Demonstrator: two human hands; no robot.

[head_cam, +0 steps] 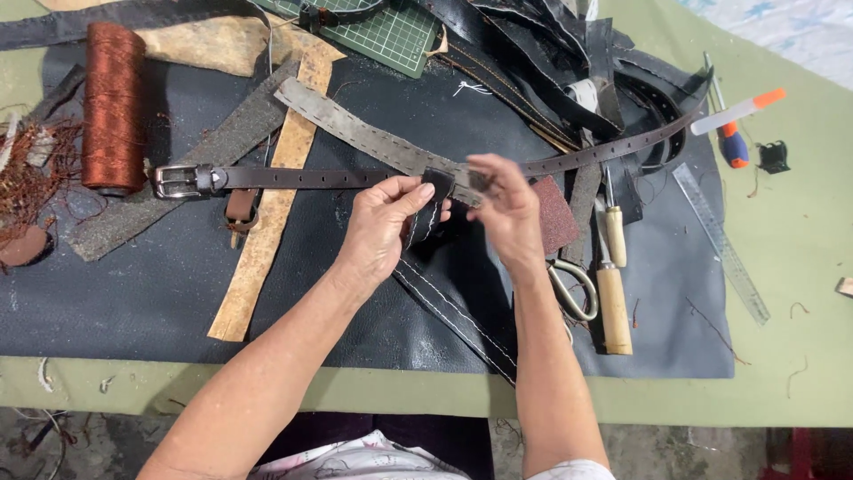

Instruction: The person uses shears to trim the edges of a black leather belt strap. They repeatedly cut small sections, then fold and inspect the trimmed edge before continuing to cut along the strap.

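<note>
A dark brown belt with a silver buckle lies across a black leather sheet. My left hand pinches a small black leather piece with white stitching, folded upward, just below the belt. My right hand is at the belt beside that piece, fingers bent and slightly blurred; its fingertips touch the black piece's top edge. A long black stitched strap runs down from the hands toward the table's front edge.
A spool of copper-brown thread stands at left. Grey and tan leather strips cross the sheet. Scissors, two wooden-handled tools, a clear ruler, an orange-capped pen and a green cutting mat lie around.
</note>
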